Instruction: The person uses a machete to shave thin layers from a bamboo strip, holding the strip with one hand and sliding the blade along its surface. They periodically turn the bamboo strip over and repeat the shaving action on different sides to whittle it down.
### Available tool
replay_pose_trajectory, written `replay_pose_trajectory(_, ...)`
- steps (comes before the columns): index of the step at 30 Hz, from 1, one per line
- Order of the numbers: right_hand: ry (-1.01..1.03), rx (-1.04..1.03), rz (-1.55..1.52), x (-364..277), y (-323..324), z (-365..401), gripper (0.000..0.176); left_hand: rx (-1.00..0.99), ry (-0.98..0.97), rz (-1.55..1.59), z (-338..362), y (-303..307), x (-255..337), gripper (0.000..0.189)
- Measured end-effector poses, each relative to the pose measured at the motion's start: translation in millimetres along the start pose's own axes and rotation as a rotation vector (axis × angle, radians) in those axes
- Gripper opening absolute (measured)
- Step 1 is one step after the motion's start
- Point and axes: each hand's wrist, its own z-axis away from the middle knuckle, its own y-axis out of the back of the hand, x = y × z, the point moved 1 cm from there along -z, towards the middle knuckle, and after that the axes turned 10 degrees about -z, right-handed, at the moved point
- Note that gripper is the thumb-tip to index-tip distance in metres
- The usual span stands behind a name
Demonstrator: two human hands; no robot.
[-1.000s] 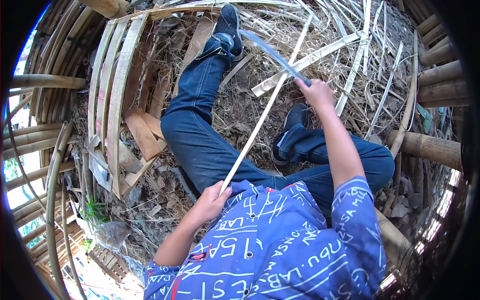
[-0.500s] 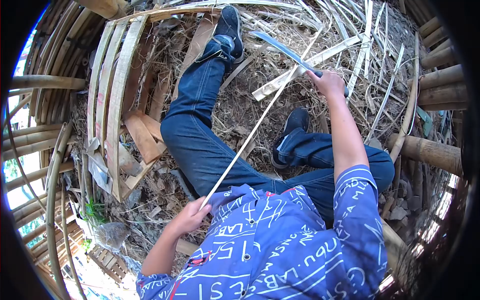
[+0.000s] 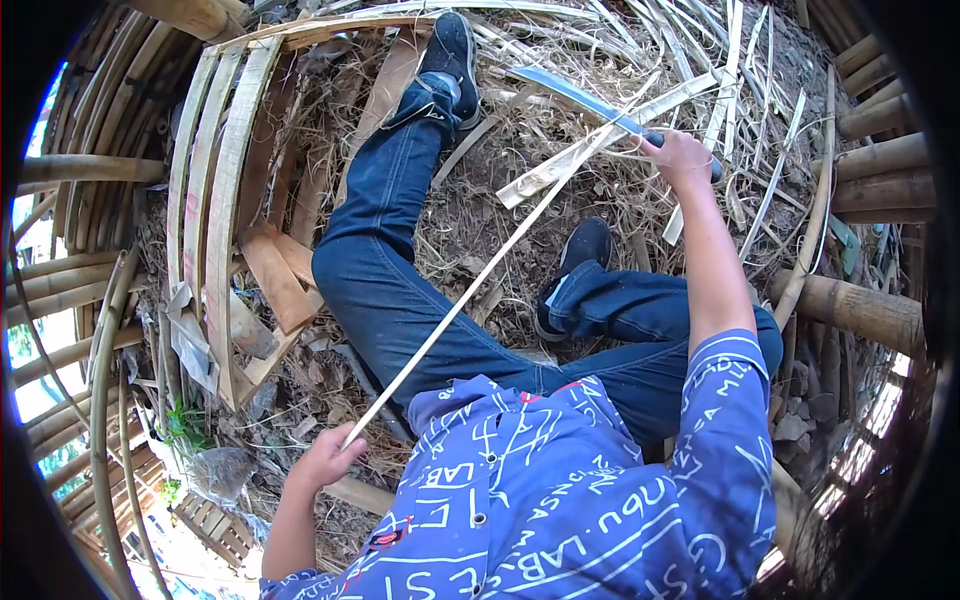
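My left hand (image 3: 328,458) is closed round the near end of a long thin bamboo strip (image 3: 465,298), low and to the left beside my shirt. The strip slants up across my leg to a flat pale slat (image 3: 570,165) on the ground. In my right hand (image 3: 686,160) is the dark handle of a machete (image 3: 572,92), its long blade pointing up and left. The blade lies across the strip's far part, over the slat. Fine curled fibres hang near the handle.
Loose split strips (image 3: 735,75) and shavings litter the ground ahead. A wooden crate frame (image 3: 232,170) stands on the left, with wood offcuts (image 3: 275,280) inside. Bamboo poles (image 3: 880,310) line the right side. My outstretched leg (image 3: 375,240) and bent leg (image 3: 640,300) frame the work area.
My left hand has moved left and toward me, drawing the strip along. My right hand and the machete have shifted slightly right.
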Motion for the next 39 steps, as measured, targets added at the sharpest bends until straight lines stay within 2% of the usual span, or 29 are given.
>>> replay_pose_trajectory(4,0.037,0.014,-0.024,3,8,1,0.068,0.059,0.003,-0.026,1,3,5,0.023)
replay_pose_trajectory(7,0.048,0.067,-0.106,-3,5,9,0.069,0.026,0.020,-0.082,-2,4,20,0.022)
replay_pose_trajectory(11,-0.064,0.057,-0.072,5,-4,25,0.075,0.063,-0.058,-0.015,-2,-19,-10,0.022)
replay_pose_trajectory(12,-0.027,0.149,-0.139,8,-5,33,0.076,0.026,-0.031,-0.050,-2,-19,-6,0.023)
replay_pose_trajectory(15,-0.100,0.104,-0.149,11,-6,46,0.077,0.071,-0.080,-0.047,-1,-21,15,0.023)
replay_pose_trajectory(17,-0.048,0.037,-0.290,-2,-3,61,0.078,0.050,-0.096,-0.060,-12,-18,44,0.024)
replay_pose_trajectory(18,0.052,0.082,-0.231,-13,-7,67,0.078,0.035,-0.111,-0.070,-18,-17,53,0.025)
replay_pose_trajectory(20,0.126,-0.049,-0.176,-43,-1,79,0.075,0.011,-0.078,-0.051,-33,-20,52,0.026)
replay_pose_trajectory(21,0.159,0.014,-0.136,-50,-7,87,0.074,-0.019,-0.034,-0.033,-39,-19,53,0.028)
replay_pose_trajectory(23,0.207,-0.003,-0.128,-54,-11,90,0.074,0.003,-0.083,-0.048,-40,-18,55,0.029)
replay_pose_trajectory(26,0.221,0.069,-0.066,-30,-20,78,0.074,0.058,-0.101,0.024,-30,-22,40,0.028)
replay_pose_trajectory(28,0.051,-0.050,-0.117,-9,3,66,0.069,0.086,-0.083,-0.062,-10,-10,48,0.027)
replay_pose_trajectory(31,-0.177,-0.055,-0.063,47,13,39,0.070,0.083,-0.009,-0.173,3,-8,31,0.025)
replay_pose_trajectory(33,-0.076,0.080,0.026,65,20,36,0.070,0.005,-0.074,-0.113,6,-5,42,0.024)
replay_pose_trajectory(37,0.007,0.114,-0.007,66,31,36,0.068,0.043,0.017,-0.108,-8,1,18,0.021)
replay_pose_trajectory(39,0.071,0.110,0.043,61,42,39,0.068,0.066,-0.015,-0.178,-6,6,8,0.020)
